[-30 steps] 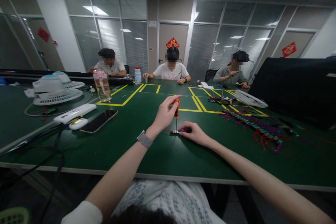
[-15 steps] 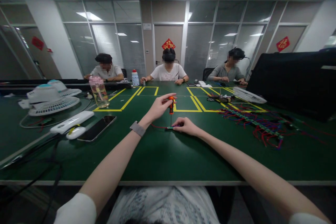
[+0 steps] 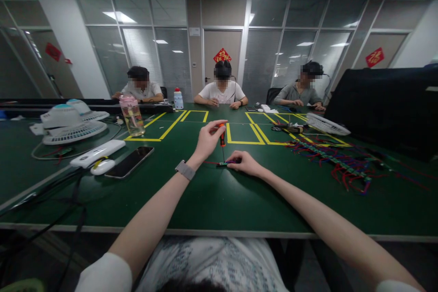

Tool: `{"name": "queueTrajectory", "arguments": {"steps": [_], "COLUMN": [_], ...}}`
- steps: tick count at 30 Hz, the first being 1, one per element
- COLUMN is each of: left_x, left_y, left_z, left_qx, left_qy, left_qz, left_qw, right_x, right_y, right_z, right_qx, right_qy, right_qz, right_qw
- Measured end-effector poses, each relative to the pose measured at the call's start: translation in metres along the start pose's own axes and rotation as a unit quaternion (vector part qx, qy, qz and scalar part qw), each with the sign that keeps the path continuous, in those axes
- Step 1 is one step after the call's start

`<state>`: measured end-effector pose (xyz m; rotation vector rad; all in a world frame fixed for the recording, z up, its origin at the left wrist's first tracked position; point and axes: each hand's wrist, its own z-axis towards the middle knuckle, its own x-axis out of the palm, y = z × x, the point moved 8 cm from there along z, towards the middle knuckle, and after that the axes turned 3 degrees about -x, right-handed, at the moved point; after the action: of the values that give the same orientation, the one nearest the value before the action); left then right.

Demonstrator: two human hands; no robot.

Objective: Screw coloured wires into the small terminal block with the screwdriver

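My left hand [image 3: 209,139] is closed on the orange and black handle of a screwdriver [image 3: 222,138], which stands nearly upright with its shaft pointing down. The tip meets a small green circuit board [image 3: 221,164] lying on the green table [image 3: 191,205]. My right hand [image 3: 244,164] pinches the right end of that board, where purplish wires show at the fingers. A thin red wire [image 3: 210,162] runs out from the board's left side. The exact contact of tip and board is too small to make out.
Wired circuit boards [image 3: 331,159] lie in a row at right, near a black monitor [image 3: 383,109]. At left are a phone [image 3: 130,162], a white mouse [image 3: 102,167], a drink bottle [image 3: 132,116] and small fans [image 3: 73,130]. Three people sit across the table.
The view has shifted slightly. The screwdriver leans a little more, its top to the left, with its tip still at the board. The person opposite has drawn one hand inward.
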<state>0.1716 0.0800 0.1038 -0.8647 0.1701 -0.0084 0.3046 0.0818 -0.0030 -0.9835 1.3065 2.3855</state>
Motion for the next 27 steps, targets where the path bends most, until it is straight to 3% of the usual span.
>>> {"name": "queueTrajectory", "arguments": {"steps": [3, 8, 14, 20, 23, 27], "left_x": [-0.001, 0.01, 0.0, 0.011, 0.008, 0.002], "left_y": [-0.005, -0.001, -0.001, 0.007, 0.002, -0.003], "left_z": [-0.003, -0.003, -0.006, -0.005, -0.006, -0.006], "left_qx": [0.025, -0.005, 0.025, -0.042, -0.029, 0.019], "left_qy": [-0.024, 0.043, -0.017, 0.069, 0.053, 0.017], "left_qz": [0.048, -0.04, 0.037, -0.095, -0.055, 0.02], "left_qw": [0.998, 0.998, 0.999, 0.992, 0.997, 0.999], "right_x": [-0.001, -0.003, -0.002, 0.001, 0.003, 0.001], "right_y": [0.0, 0.002, -0.001, 0.003, 0.006, 0.004], "right_z": [-0.001, -0.002, -0.004, -0.009, -0.011, -0.009], "right_qx": [0.005, -0.03, -0.052, -0.029, -0.028, -0.03], "right_qy": [0.0, -0.005, -0.012, 0.077, 0.112, 0.062], "right_qz": [-0.003, -0.029, 0.019, 0.019, 0.02, -0.015], "right_qw": [1.0, 0.999, 0.998, 0.996, 0.993, 0.997]}}
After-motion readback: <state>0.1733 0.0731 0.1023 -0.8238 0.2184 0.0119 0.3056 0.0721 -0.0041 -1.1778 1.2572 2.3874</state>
